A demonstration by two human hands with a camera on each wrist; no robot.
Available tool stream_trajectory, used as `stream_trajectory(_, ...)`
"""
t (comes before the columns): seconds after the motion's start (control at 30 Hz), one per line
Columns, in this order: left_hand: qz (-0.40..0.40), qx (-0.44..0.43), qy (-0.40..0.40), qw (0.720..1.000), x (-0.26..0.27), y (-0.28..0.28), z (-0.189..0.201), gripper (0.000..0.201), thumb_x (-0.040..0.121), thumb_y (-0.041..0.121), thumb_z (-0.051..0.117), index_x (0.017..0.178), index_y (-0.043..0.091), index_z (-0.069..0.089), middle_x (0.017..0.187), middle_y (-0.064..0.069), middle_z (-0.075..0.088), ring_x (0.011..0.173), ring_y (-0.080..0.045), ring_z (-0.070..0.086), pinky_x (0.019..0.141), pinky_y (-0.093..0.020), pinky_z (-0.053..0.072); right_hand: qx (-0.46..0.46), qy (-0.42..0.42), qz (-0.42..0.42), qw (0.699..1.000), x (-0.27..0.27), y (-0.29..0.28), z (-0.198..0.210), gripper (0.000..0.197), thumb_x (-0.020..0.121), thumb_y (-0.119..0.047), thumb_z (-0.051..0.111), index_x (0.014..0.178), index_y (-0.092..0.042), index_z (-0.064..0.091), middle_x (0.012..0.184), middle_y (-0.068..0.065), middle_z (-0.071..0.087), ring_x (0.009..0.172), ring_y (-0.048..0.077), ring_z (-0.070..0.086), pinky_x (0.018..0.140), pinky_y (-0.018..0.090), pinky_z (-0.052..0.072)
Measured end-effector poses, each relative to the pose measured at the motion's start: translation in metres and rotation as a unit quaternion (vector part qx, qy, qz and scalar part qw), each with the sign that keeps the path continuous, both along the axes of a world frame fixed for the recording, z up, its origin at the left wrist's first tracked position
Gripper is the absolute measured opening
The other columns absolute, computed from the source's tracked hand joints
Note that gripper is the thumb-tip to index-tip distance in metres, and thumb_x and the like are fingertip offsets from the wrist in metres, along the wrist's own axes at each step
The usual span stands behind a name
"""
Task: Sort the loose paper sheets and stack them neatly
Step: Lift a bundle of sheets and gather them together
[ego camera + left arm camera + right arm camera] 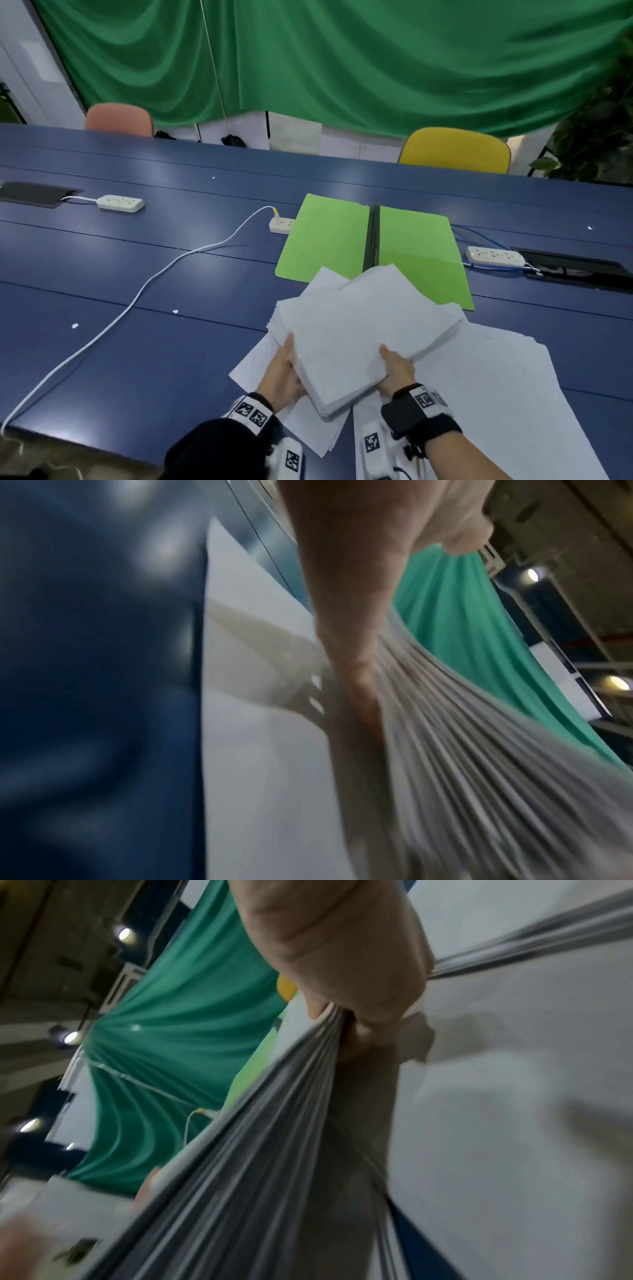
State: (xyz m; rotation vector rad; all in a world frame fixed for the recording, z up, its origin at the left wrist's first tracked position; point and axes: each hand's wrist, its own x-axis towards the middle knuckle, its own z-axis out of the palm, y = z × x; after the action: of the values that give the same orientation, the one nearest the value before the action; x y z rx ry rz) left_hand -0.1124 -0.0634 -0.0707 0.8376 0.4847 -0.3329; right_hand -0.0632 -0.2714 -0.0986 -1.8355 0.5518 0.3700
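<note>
A thick bundle of white paper sheets is lifted off the blue table, its far corners fanned unevenly. My left hand grips its near left edge, thumb on top and fingers beneath. My right hand grips the near right edge the same way. The left wrist view shows the sheet edges fanned beside my left hand. In the right wrist view my right hand pinches the grey sheet edges. More loose white sheets lie flat on the table under and right of the bundle.
An open green folder lies just beyond the papers. Power strips and a white cable sit on the blue table. A yellow chair and a pink chair stand at the far edge.
</note>
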Motion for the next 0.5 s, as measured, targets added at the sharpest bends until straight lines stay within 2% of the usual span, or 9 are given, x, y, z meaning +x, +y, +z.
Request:
stream_trajectory(0.03,0.017,0.038,-0.004,0.999,0.001,-0.009,-0.006,0.035,0.091,0.030,0.054,0.121,0.012,0.054,0.117,-0.014,0.065,0.099,-0.029,0.064,0.073,-0.040,0.055,0.048,0.016,-0.042,0.998,-0.001,0.004,-0.006,0.068,0.091,-0.012,0.051,0.148,-0.012,0.015,0.144,0.010,0.040,0.127,0.021,0.044,0.103,0.021,0.031)
stream_trajectory(0.07,0.045,0.094,-0.005,0.995,0.003,-0.015,-0.013,0.033,0.088,0.010,0.060,0.120,0.008,0.053,0.120,-0.017,0.063,0.098,-0.030,0.064,0.074,-0.039,0.056,0.171,0.027,-0.108,0.979,0.001,0.008,-0.006,0.061,0.091,-0.009,0.052,0.145,-0.008,0.025,0.140,0.011,0.045,0.117,0.020,0.050,0.096,0.019,0.039)
stream_trajectory(0.1,0.061,0.145,-0.006,0.988,0.004,-0.016,-0.018,0.037,0.085,-0.002,0.060,0.120,0.006,0.052,0.121,-0.019,0.061,0.095,-0.028,0.064,0.071,-0.036,0.056,0.230,0.048,-0.142,0.962,0.001,0.011,-0.008,0.048,0.090,-0.004,0.054,0.136,0.001,0.040,0.132,0.012,0.051,0.102,0.020,0.055,0.083,0.018,0.048)
stream_trajectory(0.17,0.057,0.189,-0.012,0.980,0.006,-0.010,-0.020,0.043,0.083,-0.009,0.059,0.123,0.005,0.049,0.120,-0.017,0.061,0.094,-0.026,0.063,0.068,-0.031,0.057,0.295,0.053,-0.170,0.939,-0.001,0.005,-0.003,0.014,0.089,-0.002,0.057,0.102,0.002,0.057,0.119,0.013,0.056,0.080,0.021,0.056,0.055,0.020,0.055)
stream_trajectory(0.2,0.043,0.197,-0.021,0.979,0.006,-0.002,-0.019,0.044,0.084,-0.008,0.059,0.124,0.005,0.048,0.120,-0.016,0.061,0.096,-0.026,0.063,0.070,-0.030,0.058,0.303,0.045,-0.173,0.936,0.002,-0.003,0.002,0.004,0.089,-0.005,0.057,0.093,-0.005,0.058,0.119,0.014,0.056,0.079,0.021,0.057,0.054,0.022,0.056)
stream_trajectory(0.3,-0.001,0.216,-0.023,0.976,0.010,0.031,-0.017,0.040,0.084,-0.007,0.058,0.119,0.008,0.045,0.118,-0.012,0.059,0.094,-0.023,0.062,0.075,-0.032,0.056,0.291,0.028,-0.178,0.940,0.021,-0.042,0.015,0.006,0.091,-0.008,0.053,0.090,-0.013,0.057,0.120,0.015,0.056,0.074,0.021,0.066,0.059,0.026,0.057)
stream_trajectory(0.4,-0.026,0.228,0.004,0.973,0.013,0.066,-0.029,0.044,0.084,-0.006,0.059,0.122,0.008,0.042,0.124,-0.013,0.055,0.101,-0.028,0.059,0.088,-0.043,0.049,0.334,0.053,-0.183,0.923,0.036,-0.073,0.030,0.013,0.092,-0.020,0.054,0.093,-0.008,0.060,0.092,0.015,0.071,0.060,0.022,0.071,0.055,0.037,0.058)
stream_trajectory(0.43,-0.033,0.230,0.013,0.972,0.014,0.073,-0.031,0.047,0.084,-0.006,0.059,0.125,0.006,0.041,0.127,-0.014,0.054,0.106,-0.030,0.057,0.093,-0.045,0.046,0.334,0.082,-0.171,0.923,0.041,-0.078,0.033,0.022,0.091,-0.028,0.055,0.096,-0.007,0.061,0.082,0.015,0.073,0.064,0.025,0.071,0.057,0.039,0.058)
stream_trajectory(0.5,-0.047,0.227,0.020,0.973,0.017,0.082,-0.036,0.054,0.083,-0.006,0.061,0.131,0.005,0.039,0.130,-0.017,0.054,0.113,-0.033,0.055,0.098,-0.048,0.044,0.287,0.126,-0.117,0.942,0.053,-0.078,0.037,0.036,0.088,-0.042,0.057,0.100,-0.008,0.063,0.080,0.013,0.074,0.079,0.029,0.069,0.069,0.038,0.056)
